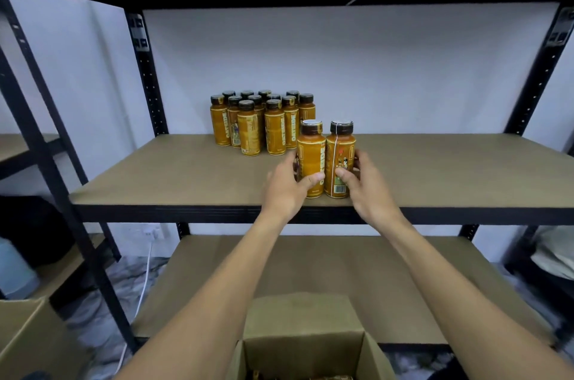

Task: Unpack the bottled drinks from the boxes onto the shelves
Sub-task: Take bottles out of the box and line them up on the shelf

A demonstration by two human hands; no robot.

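Note:
Two orange bottles with dark caps stand upright side by side near the front edge of the middle shelf (155,174). My left hand (287,190) grips the left bottle (311,153). My right hand (365,190) grips the right bottle (340,149). Both bottles' bases touch the shelf board. Behind them, farther back and to the left, a cluster of several identical bottles (264,121) stands on the same shelf. An open cardboard box (306,345) sits below my arms at the bottom middle, with a few bottle tops barely visible inside.
Black metal uprights (149,75) frame the shelf unit against a white wall. A lower shelf board (310,267) lies beneath. Another cardboard box (28,339) is at the bottom left, and a second rack (37,143) stands to the left. A white cable (146,280) runs down the floor.

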